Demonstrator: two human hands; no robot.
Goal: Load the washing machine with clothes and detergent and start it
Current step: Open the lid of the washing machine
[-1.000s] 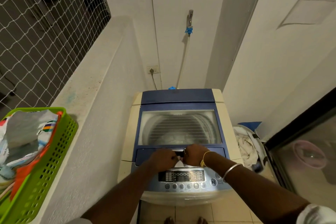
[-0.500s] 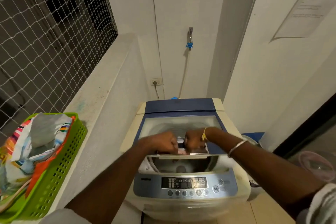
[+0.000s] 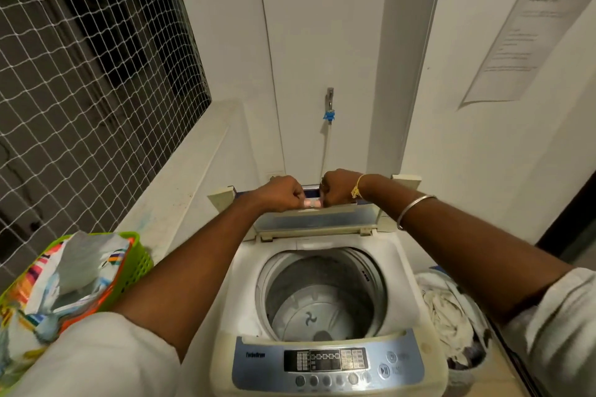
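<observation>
Both hands, left hand (image 3: pixel 282 193) and right hand (image 3: pixel 338 187), fingers gripping lid (image 3: pixel 314 223): now swung open, drum (image 3: pixel 322 300) empty, ready for loading.

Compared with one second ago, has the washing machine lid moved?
Yes. The lid, held by the left hand and right hand, swung up and back from the control panel toward the tap.

Net (image 3: pixel 80 90) left, tap (image 3: pixel 329 97) centre, notice (image 3: pixel 529 42) rt wall.
</observation>
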